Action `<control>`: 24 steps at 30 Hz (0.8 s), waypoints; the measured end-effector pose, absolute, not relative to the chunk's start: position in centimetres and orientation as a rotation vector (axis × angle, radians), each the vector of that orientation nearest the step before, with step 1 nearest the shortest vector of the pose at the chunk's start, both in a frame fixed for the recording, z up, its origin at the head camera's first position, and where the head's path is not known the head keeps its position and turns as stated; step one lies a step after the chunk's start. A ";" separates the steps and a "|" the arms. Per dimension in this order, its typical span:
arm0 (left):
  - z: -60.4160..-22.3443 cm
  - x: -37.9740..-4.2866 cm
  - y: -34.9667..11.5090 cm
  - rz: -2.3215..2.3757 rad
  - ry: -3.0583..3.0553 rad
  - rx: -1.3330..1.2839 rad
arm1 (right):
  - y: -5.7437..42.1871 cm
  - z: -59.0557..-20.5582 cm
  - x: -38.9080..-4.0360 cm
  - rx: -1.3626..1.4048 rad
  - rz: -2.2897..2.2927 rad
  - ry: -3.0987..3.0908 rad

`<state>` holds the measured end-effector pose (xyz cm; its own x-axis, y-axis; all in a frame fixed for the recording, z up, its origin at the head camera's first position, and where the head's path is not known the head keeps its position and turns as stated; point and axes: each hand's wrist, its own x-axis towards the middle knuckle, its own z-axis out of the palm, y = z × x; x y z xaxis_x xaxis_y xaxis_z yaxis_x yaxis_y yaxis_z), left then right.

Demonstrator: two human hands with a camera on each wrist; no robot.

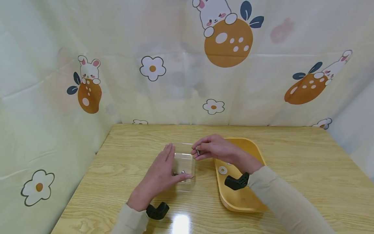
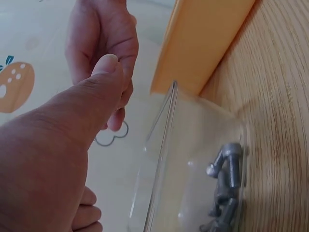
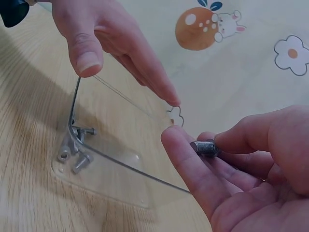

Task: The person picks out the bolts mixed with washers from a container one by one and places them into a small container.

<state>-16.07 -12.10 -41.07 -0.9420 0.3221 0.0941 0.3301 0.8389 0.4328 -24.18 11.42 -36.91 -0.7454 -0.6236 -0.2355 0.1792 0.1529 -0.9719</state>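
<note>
A clear plastic box point(image 1: 190, 162) stands on the table, with several metal bolts point(image 2: 232, 166) lying in one end of it. My left hand point(image 1: 160, 173) is beside its left wall, fingers straight, thumb stretched across the near rim. Over the far right corner of the box, my right hand point(image 1: 214, 148) pinches a threaded metal bolt point(image 3: 205, 147) between thumb and fingers. The bolt is hidden in the left wrist view.
To the right of the box is a yellow-orange tray point(image 1: 221, 192), partly under my right forearm. A pale washer point(image 1: 222, 170) lies inside it. Behind the wooden table point(image 1: 131, 146) hangs a patterned curtain point(image 1: 181, 94). Each wrist carries a black camera mount point(image 1: 157, 210).
</note>
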 end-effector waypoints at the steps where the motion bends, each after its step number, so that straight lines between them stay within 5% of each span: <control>1: -41.1 -16.1 -12.3 -0.707 -2.996 -0.528 | 11.2 -36.9 -24.2 -0.427 -1.659 1.811; 24: -42.5 -16.4 -13.5 -0.694 -3.018 -0.532 | 5.8 -39.0 -24.1 -0.408 -1.411 2.120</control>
